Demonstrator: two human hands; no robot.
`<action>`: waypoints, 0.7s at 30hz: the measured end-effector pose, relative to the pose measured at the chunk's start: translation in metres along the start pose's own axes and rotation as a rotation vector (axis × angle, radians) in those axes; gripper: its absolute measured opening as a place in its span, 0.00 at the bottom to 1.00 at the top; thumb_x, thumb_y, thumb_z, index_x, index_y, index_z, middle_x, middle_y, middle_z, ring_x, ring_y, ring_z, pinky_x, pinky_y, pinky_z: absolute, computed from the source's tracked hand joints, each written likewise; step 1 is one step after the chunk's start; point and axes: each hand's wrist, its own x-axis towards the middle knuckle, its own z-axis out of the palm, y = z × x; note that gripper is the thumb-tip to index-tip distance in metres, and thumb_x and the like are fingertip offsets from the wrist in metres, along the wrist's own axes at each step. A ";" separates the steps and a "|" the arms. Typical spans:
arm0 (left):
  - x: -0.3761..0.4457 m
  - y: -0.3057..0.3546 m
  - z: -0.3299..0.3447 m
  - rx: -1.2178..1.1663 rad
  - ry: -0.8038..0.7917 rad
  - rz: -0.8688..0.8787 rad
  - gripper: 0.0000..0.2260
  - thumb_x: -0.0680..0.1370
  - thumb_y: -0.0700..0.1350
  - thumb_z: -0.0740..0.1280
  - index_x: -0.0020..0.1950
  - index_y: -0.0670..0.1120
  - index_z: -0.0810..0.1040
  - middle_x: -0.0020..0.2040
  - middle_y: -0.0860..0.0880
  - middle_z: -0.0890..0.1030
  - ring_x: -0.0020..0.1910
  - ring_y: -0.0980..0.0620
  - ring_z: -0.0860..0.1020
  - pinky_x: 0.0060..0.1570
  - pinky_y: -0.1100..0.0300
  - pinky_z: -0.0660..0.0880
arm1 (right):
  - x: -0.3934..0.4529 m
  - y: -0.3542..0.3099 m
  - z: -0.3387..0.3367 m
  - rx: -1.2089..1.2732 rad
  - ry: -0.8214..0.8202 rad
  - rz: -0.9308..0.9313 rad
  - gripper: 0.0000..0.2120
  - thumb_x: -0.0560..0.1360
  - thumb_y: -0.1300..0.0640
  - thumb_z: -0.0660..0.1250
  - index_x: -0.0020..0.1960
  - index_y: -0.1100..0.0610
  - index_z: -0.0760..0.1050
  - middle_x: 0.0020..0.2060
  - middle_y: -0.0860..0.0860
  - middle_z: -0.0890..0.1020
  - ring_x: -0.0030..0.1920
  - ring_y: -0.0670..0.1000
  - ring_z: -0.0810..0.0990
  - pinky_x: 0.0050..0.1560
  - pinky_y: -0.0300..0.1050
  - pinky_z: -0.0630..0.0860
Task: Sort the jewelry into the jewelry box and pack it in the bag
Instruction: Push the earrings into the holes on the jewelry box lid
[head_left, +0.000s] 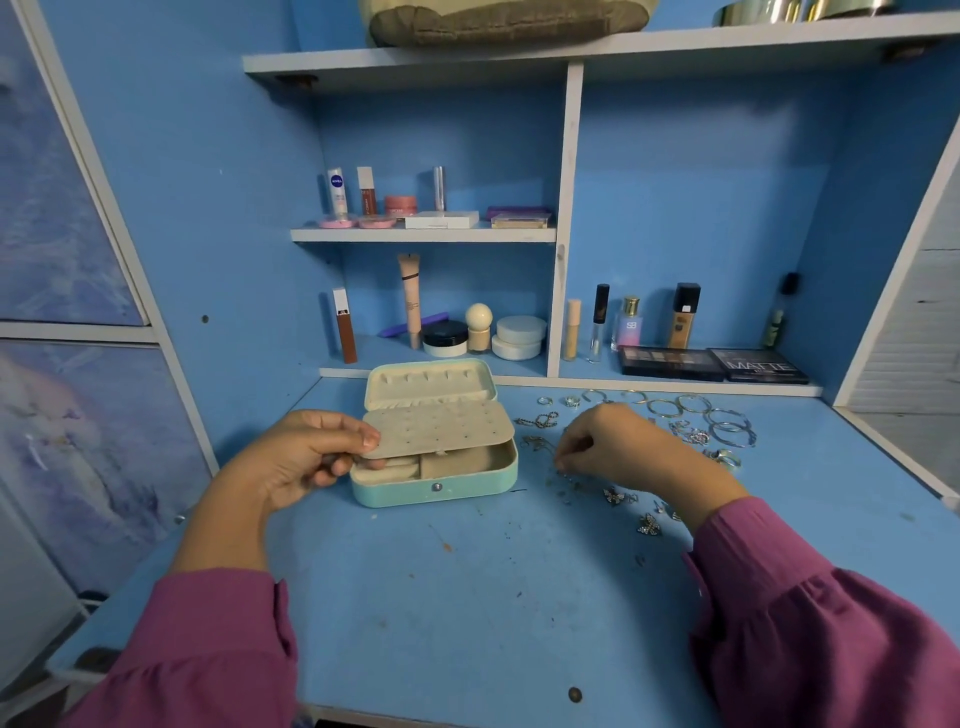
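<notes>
My left hand (306, 457) pinches the left edge of the perforated earring panel (441, 434), lifted over the open teal jewelry box (441, 488). The box lies with its long axis left to right, lid (428, 382) tipped back toward the shelves. My right hand (618, 449), fingers curled, pinches at small pieces among the scattered jewelry (696, 421) on the blue desk (467, 597). Cosmetics (441, 332) line the shelves behind.

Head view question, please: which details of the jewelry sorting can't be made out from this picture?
- What the right hand pinches: its curled fingers hide it.
- The jewelry box compartments: the perforated earring panel, lifted by the left hand, covers most of them.
- The small jewelry pieces below that hand: too tiny and blurred to identify.
- The bag on the top shelf: cut off by the frame's upper edge.
</notes>
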 end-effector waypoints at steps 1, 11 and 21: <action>0.000 0.000 0.000 -0.001 -0.001 0.000 0.04 0.73 0.31 0.68 0.46 0.34 0.78 0.43 0.30 0.79 0.19 0.58 0.70 0.16 0.70 0.62 | 0.001 -0.002 0.002 -0.018 0.007 -0.013 0.05 0.73 0.56 0.70 0.47 0.53 0.83 0.44 0.47 0.82 0.44 0.47 0.79 0.49 0.42 0.78; -0.001 0.000 0.000 -0.003 0.006 -0.002 0.03 0.72 0.31 0.68 0.45 0.34 0.79 0.38 0.32 0.81 0.19 0.58 0.69 0.16 0.69 0.62 | 0.003 -0.008 0.010 -0.140 0.027 -0.025 0.07 0.74 0.58 0.66 0.49 0.53 0.82 0.48 0.49 0.82 0.47 0.49 0.79 0.50 0.46 0.78; -0.002 0.001 0.000 0.001 -0.002 -0.005 0.02 0.72 0.32 0.68 0.44 0.35 0.79 0.40 0.31 0.81 0.19 0.58 0.68 0.17 0.69 0.62 | 0.002 -0.004 0.007 -0.198 0.024 0.055 0.04 0.74 0.51 0.69 0.41 0.50 0.79 0.42 0.48 0.82 0.44 0.50 0.79 0.45 0.45 0.78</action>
